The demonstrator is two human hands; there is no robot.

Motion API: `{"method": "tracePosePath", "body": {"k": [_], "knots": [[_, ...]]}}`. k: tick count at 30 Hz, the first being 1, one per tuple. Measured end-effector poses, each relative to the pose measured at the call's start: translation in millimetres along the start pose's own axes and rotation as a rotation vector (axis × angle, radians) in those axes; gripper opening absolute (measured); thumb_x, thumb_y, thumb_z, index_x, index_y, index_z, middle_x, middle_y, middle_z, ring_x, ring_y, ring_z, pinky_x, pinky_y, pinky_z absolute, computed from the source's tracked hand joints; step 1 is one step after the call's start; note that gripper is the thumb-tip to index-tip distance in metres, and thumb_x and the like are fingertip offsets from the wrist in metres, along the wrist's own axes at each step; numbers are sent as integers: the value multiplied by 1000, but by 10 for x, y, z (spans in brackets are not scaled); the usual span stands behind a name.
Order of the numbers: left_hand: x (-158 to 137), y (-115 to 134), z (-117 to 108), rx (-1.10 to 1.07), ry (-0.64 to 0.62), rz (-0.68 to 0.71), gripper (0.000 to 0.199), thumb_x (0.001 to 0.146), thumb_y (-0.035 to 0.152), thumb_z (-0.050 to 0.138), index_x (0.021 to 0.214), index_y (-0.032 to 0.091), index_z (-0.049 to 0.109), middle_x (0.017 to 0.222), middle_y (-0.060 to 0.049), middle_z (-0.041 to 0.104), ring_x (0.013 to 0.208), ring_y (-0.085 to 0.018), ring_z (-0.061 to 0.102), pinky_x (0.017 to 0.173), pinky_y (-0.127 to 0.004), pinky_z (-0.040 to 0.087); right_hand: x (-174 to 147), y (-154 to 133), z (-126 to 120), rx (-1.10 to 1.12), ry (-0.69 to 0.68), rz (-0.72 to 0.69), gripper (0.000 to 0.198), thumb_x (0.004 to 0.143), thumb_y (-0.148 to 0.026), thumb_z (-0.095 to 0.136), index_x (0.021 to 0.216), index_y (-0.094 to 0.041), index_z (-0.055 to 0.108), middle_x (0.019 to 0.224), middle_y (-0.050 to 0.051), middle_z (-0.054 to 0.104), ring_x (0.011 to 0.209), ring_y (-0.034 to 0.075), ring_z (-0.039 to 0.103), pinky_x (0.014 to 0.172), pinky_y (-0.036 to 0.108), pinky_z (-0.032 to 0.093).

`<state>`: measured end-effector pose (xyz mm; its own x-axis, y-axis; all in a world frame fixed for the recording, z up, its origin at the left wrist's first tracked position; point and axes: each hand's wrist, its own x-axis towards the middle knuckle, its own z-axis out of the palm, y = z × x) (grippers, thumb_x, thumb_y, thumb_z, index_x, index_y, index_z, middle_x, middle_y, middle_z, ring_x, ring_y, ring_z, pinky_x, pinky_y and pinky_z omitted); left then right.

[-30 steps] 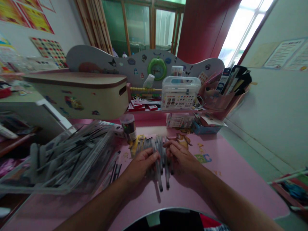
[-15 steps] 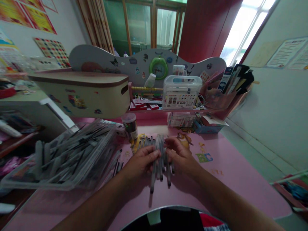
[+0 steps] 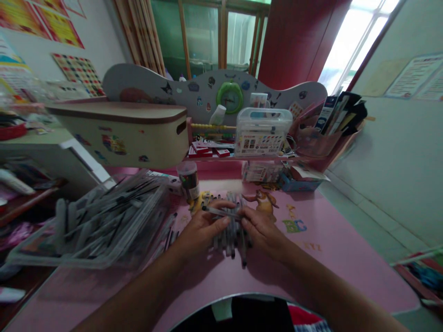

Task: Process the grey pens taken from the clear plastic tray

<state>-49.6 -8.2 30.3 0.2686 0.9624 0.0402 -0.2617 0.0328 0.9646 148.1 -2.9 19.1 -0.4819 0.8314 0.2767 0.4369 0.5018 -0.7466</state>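
My right hand pinches one end of a translucent grey pen, which lies nearly level, its dark end pointing left. The pen crosses in front of the fingers of my left hand, whose thumb and forefinger are apart on either side of it. Beneath both hands, a loose bunch of similar pens lies on the pink desk, dark ends toward me; my hands partly hide it. A few more pens lie left of my left hand, beside a clear plastic box heaped with pens.
Behind the hands stand a clear tub and a blue box. A lidded cream bin and a clear carrying case sit on the raised shelf. The pink desk extends to the right.
The pen that pointed down toward me in my left hand is now turned crosswise, its end at my right fingertips. My left thumb and forefinger have spread. My right hand has closed.
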Motion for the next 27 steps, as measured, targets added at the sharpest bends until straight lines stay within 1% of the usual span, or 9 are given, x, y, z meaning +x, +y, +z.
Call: {"method": "tracePosePath", "body": {"k": [3, 7, 14, 16, 18, 20, 22, 24, 27], "knots": [[-34, 14, 38, 62, 1, 84, 22, 76, 40, 79, 79, 18, 77, 85, -7, 73, 81, -20, 66, 73, -29, 53, -18, -53, -10, 172, -117, 5, 23, 99, -24, 44, 109, -21, 64, 97, 4, 67, 90, 20, 62, 81, 32, 46], [-75, -84, 92, -5, 84, -16, 28, 77, 44, 79, 80, 16, 75, 64, -4, 67, 60, -14, 61, 58, -23, 49, -27, -76, 30, 203, -199, 13, 28, 102, -28, 40, 111, -22, 66, 95, 4, 68, 86, 19, 63, 78, 30, 45], [-32, -159, 155, -134, 327, -46, 37, 70, 47, 84, 78, 14, 70, 56, -1, 63, 52, -13, 59, 51, -22, 49, -48, 42, 206, -263, 9, 78, 18, 97, -29, 49, 95, -20, 64, 75, 7, 65, 67, 21, 57, 67, 33, 37], [23, -114, 74, -142, 438, 20, 37, 69, 46, 85, 77, 14, 69, 60, 0, 64, 51, -11, 58, 50, -20, 48, -40, 115, 207, -316, 88, 111, 12, 94, -27, 53, 91, -21, 64, 68, 5, 61, 63, 21, 54, 66, 33, 36], [76, -58, -23, -152, 509, 101, 37, 67, 45, 86, 75, 14, 66, 68, 0, 67, 54, -8, 58, 52, -18, 49, -19, 176, 172, -265, 136, 124, 10, 92, -26, 55, 88, -22, 63, 69, 5, 60, 66, 21, 55, 66, 32, 36], [104, -22, -88, -166, 458, 87, 40, 67, 45, 86, 80, 14, 65, 72, 0, 68, 53, -6, 56, 51, -16, 47, 7, 212, 128, -126, 165, 125, 13, 92, -27, 52, 88, -22, 63, 76, 5, 62, 73, 21, 57, 68, 32, 38], [102, -21, -103, -177, 310, -21, 46, 70, 47, 84, 97, 16, 63, 67, 3, 64, 44, -5, 48, 42, -15, 38, 29, 224, 106, 122, 146, 173, 18, 93, -28, 47, 89, -22, 64, 76, 3, 60, 73, 19, 56, 65, 30, 40], [79, -49, -83, -165, 154, -141, 57, 70, 51, 83, 110, 20, 56, 58, 7, 59, 37, -5, 41, 37, -15, 29, 45, 216, 116, 423, 90, 284, 14, 88, -28, 51, 88, -23, 63, 70, -1, 56, 62, 15, 52, 55, 25, 38], [38, -109, -46, -156, -38, -298, 62, 67, 56, 84, 107, 22, 50, 50, 9, 54, 34, -6, 35, 37, -15, 24, 61, 170, 164, 791, 46, 439, 11, 76, -29, 62, 84, -22, 61, 61, -5, 49, 49, 11, 44, 46, 21, 34]]}}
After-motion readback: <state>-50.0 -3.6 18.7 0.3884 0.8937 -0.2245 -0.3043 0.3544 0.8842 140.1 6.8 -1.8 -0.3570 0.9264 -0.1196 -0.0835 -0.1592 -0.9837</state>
